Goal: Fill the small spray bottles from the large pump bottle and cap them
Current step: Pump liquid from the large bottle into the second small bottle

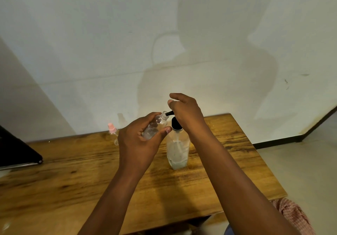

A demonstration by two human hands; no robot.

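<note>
A large clear pump bottle (177,152) with a black pump head stands upright on the wooden table (73,171). My right hand (186,112) rests on top of the pump head, whose black nozzle (169,113) points left. My left hand (140,140) holds a small clear uncapped spray bottle (156,127), tilted with its open mouth right at the nozzle tip. Another small bottle with a pink spray cap (113,131) stands behind my left hand, partly hidden.
A dark flat object (16,151) lies at the table's left edge. The wall rises just behind the table. A checked cloth (293,216) shows at the lower right, past the table's right edge.
</note>
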